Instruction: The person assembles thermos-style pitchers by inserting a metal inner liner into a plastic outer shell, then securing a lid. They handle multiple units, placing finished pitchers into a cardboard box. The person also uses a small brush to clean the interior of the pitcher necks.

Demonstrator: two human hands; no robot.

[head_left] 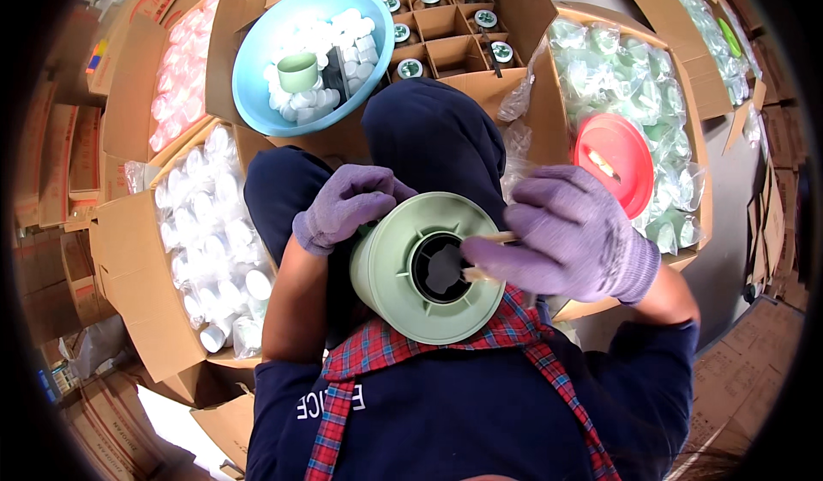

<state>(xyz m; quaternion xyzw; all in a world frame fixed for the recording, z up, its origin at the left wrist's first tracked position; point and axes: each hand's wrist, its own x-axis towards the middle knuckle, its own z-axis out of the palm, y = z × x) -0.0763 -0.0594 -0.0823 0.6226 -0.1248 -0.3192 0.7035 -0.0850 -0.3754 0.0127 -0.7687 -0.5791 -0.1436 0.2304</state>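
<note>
In the head view, a green container (pixel 405 268) was gripped at the centre of the frame by the gloved left hand (pixel 350 208), its fingers closed at the upper left side and partly hidden. A slim pale piece (pixel 497 237) — blurred — was pinched in the right hand (pixel 576 232) beside the dark opening. A blue basin (pixel 255 57) was seen at upper left, a red tray (pixel 633 191) at upper right.

Left hand (pixel 356 207), purple-gloved, fingers (pixel 370 207) curled, tips partly hidden | left wrist (pixel 315 236) lower-left of those fingers, bare left forearm (pixel 291 309) below | and here's the right hand (pixel 579 232), gloved too, slightly blurred, fingers bent in a pinch, pointing left | right wrist (pixel 639 267) to their right, bare right forearm (pixel 673 299) angled lower-right
</note>
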